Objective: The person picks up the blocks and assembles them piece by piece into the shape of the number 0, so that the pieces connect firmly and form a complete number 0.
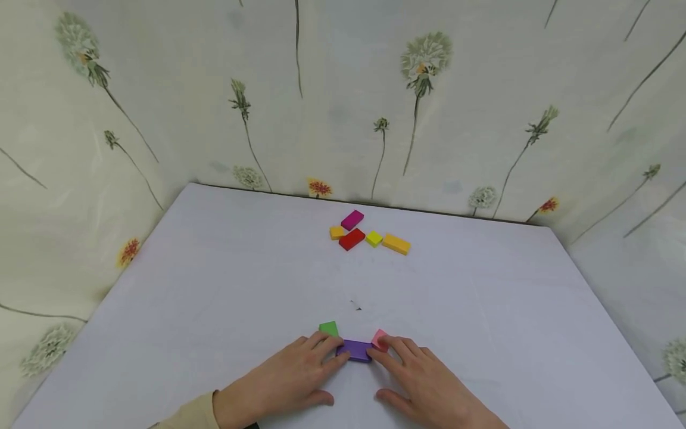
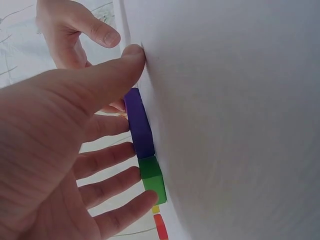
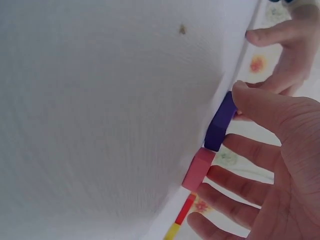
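Note:
A purple rectangular block (image 1: 355, 351) lies on the white tabletop close to the near edge. At its left end is a green block (image 1: 329, 328), and at its right end a pink block (image 1: 379, 338). My left hand (image 1: 289, 375) has its loosely straight fingers resting on the purple and green blocks, thumb apart on the cloth. From the other side, fingers of my right hand (image 1: 420, 381) touch the purple and pink blocks, with the thumb spread away. The left wrist view shows the purple block (image 2: 140, 125) end to end with the green one (image 2: 152, 177).
Farther back on the white table (image 1: 241, 268) lie a magenta block (image 1: 352, 220), a small orange block (image 1: 336, 233), a red block (image 1: 352, 239), a yellow block (image 1: 374, 239) and a longer orange block (image 1: 396, 243). Flower-patterned fabric (image 1: 343, 119) stands behind and beside the table.

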